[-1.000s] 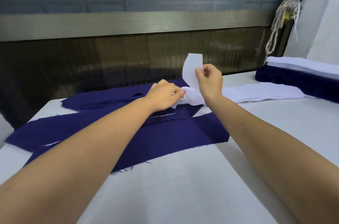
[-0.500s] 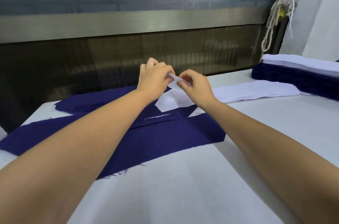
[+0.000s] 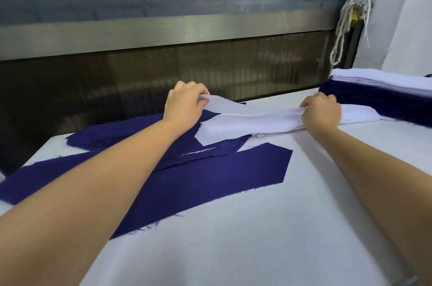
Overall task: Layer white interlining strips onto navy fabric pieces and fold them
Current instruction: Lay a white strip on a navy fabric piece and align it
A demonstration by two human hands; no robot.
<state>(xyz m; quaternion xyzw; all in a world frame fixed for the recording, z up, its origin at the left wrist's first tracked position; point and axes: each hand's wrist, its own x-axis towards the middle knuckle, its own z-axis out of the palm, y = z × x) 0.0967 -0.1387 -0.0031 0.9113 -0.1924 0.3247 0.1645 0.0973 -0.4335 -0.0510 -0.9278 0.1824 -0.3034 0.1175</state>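
My left hand (image 3: 184,104) pinches the left end of a white interlining strip (image 3: 236,108), lifted a little above the table. Farther right my right hand (image 3: 321,112) grips the same strip, which runs nearly taut between the two hands. Under it lies a pile of white interlining strips (image 3: 245,127), whose left end overlaps a heap of navy fabric pieces (image 3: 112,132). A long navy fabric piece (image 3: 210,178) lies flat in front, partly crossed by my left forearm.
The white table (image 3: 257,239) spreads toward me. At the far right stands a tall stack of navy pieces topped with white layers (image 3: 383,91). A dark panel and metal rail (image 3: 163,35) close the back. Knotted white cord (image 3: 350,16) hangs at the upper right.
My hands were close together on the strip's end. They have moved apart, the right hand sliding right along the strip and the left staying at its end, so the strip is drawn out.
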